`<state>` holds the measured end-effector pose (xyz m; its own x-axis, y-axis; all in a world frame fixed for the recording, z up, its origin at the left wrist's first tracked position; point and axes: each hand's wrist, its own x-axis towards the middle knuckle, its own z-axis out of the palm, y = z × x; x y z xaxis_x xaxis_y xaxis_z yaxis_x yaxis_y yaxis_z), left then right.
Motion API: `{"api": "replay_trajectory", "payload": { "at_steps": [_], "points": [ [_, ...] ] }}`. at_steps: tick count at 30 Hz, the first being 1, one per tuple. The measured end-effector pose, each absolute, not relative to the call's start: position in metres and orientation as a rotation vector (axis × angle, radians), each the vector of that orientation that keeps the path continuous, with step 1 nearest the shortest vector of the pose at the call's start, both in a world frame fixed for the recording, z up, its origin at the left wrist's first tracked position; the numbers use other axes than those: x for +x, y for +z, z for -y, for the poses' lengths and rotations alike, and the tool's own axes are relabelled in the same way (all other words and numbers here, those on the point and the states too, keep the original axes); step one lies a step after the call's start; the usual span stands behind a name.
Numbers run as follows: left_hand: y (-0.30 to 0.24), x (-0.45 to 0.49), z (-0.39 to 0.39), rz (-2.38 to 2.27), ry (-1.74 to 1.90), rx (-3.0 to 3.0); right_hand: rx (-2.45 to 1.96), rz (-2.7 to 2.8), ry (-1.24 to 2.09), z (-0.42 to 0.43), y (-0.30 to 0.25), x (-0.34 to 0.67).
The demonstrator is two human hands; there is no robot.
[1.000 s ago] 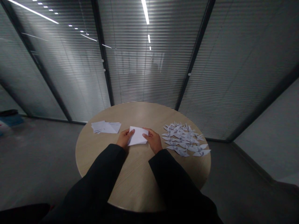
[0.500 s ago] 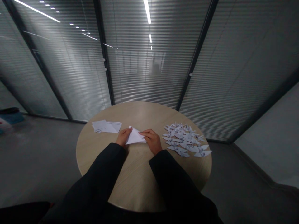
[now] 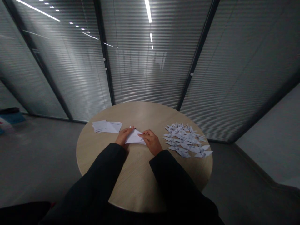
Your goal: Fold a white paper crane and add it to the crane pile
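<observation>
A white sheet of paper, folded into a triangle, lies on the round wooden table between my hands. My left hand presses on its left edge with the fingers laid along the fold. My right hand pinches the paper's right corner, fingers curled. Both arms wear dark sleeves.
A small stack of flat white sheets lies at the table's back left. A pile of several folded paper cranes covers the right side. Glass walls with blinds stand behind the table; grey floor surrounds it.
The sheet has gone from a raised, wider shape to a flatter triangle pressed on the table. Both hands have closed in slightly on it.
</observation>
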<state>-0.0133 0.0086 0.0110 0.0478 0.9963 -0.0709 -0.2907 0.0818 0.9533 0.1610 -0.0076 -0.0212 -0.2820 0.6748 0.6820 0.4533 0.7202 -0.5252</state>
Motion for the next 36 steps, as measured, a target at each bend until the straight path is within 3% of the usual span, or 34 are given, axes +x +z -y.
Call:
{"api": "replay_trajectory", "payload": {
  "at_steps": [7,16,36],
  "points": [
    [0.008,-0.018,-0.011,-1.063,1.239,1.108,-0.830,1.964,0.328,0.011,-0.017,0.159],
    [0.012,-0.014,-0.005,-1.026,1.256,1.221,-1.107,1.623,0.944,0.004,-0.019,0.155],
    [0.013,-0.012,-0.002,-0.995,1.227,1.237,-1.124,1.652,0.982,0.003,-0.019,0.158]
  ]
}}
